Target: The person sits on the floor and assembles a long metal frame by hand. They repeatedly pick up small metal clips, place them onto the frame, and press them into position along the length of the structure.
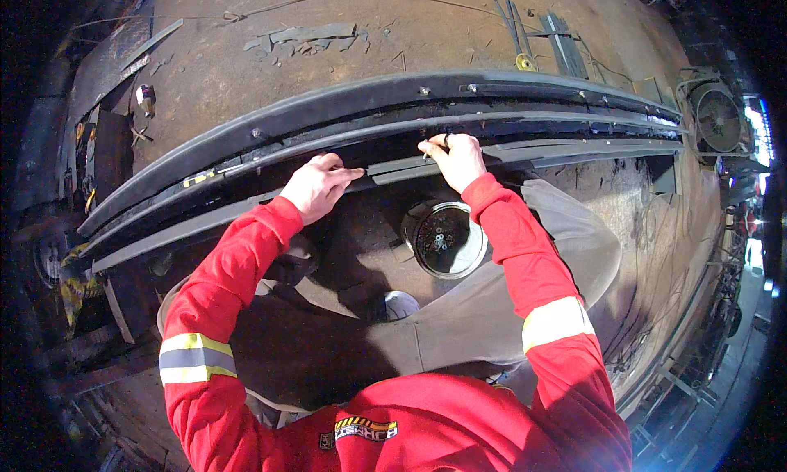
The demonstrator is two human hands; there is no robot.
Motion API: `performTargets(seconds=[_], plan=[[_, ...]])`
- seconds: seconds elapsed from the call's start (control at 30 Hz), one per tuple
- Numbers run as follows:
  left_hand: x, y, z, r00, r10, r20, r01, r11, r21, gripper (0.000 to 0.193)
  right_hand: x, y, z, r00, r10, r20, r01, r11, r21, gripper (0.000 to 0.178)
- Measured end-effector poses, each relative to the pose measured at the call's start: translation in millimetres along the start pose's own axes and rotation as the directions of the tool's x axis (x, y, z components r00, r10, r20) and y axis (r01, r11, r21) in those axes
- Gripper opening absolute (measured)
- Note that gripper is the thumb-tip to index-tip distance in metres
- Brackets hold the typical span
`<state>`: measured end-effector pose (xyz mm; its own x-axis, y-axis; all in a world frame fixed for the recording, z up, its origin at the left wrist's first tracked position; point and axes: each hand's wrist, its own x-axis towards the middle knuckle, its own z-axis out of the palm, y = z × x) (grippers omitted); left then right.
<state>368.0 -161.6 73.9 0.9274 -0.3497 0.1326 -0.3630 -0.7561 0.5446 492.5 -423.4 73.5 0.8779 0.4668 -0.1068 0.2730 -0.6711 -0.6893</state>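
Note:
Long dark metal beams (pixel 344 103) with grey edges lie side by side across in front of me, with several bolts along the far one. On the near beam's edge, my left hand (pixel 322 188) has thumb and index finger pressed together. What they hold, if anything, is too small to make out. To its right, my right hand (pixel 459 160) pinches a small dark piece over the gap between the beams. Its kind cannot be told. Below that hand, between my legs, stands a white bucket (pixel 474 253) with several small, dark, round metal pieces inside.
A small white container (pixel 401 305) sits by the bucket. A yellow-and-black tool (pixel 199 178) lies on the beams at left. Beyond are a yellow round object (pixel 525 62), metal strips (pixel 564 45) and flat scraps (pixel 311 33) on the brown floor. A large fan (pixel 717 121) stands at the right.

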Motion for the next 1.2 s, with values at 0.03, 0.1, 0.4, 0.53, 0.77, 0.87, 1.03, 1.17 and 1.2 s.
performTargets(seconds=[0.03, 0.1, 0.4, 0.53, 0.77, 0.87, 1.03, 1.17, 1.2], plan=[[0.1, 1.2, -0.1, 1.000, -0.005, -0.003, 0.005, 1.000, 0.005, 0.034, 0.2, 0.9, -0.2, 1.000, -0.009, -0.001, 0.009, 1.000, 0.011, 0.032], [-0.2, 3.6, -0.3, 1.000, -0.016, -0.009, 0.016, 1.000, 0.016, 0.034, 0.8, 0.9, -1.1, 1.000, -0.027, -0.002, 0.027, 0.999, 0.033, 0.031], [-0.7, 7.7, 0.6, 0.997, -0.072, -0.001, 0.072, 0.997, 0.029, 0.035, 4.1, 2.9, -4.2, 0.999, -0.045, -0.003, 0.045, 0.996, 0.079, 0.030], [-0.3, 6.2, 4.4, 0.996, -0.085, -0.009, 0.085, 0.996, 0.041, 0.034, 2.7, -0.7, -5.5, 0.999, -0.039, 0.003, 0.039, 0.997, 0.069, 0.030], [-0.5, 3.8, 5.4, 0.998, -0.064, -0.018, 0.064, 0.997, 0.051, 0.032, 3.7, 1.6, -1.4, 0.997, -0.071, -0.007, 0.072, 0.997, 0.042, 0.029], [-1.2, 2.5, 5.2, 0.999, -0.051, -0.019, 0.052, 0.998, 0.048, 0.032, 3.8, 0.1, -1.1, 0.995, -0.097, -0.020, 0.098, 0.995, 0.035, 0.029], [3.0, 0.4, 3.7, 1.000, -0.019, 0.001, 0.019, 1.000, 0.020, 0.032, 4.2, -0.6, -4.3, 0.998, -0.059, 0.005, 0.058, 0.998, 0.020, 0.029], [3.9, 1.4, 2.5, 1.000, 0.005, -0.006, -0.005, 1.000, 0.018, 0.030, 4.7, -2.8, -1.1, 0.999, -0.050, 0.001, 0.050, 0.999, -0.021, 0.029], [1.8, 0.4, 2.3, 1.000, 0.005, -0.018, -0.005, 1.000, 0.027, 0.031, 5.1, -4.6, 0.8, 0.998, -0.055, 0.001, 0.055, 0.998, -0.022, 0.029]])
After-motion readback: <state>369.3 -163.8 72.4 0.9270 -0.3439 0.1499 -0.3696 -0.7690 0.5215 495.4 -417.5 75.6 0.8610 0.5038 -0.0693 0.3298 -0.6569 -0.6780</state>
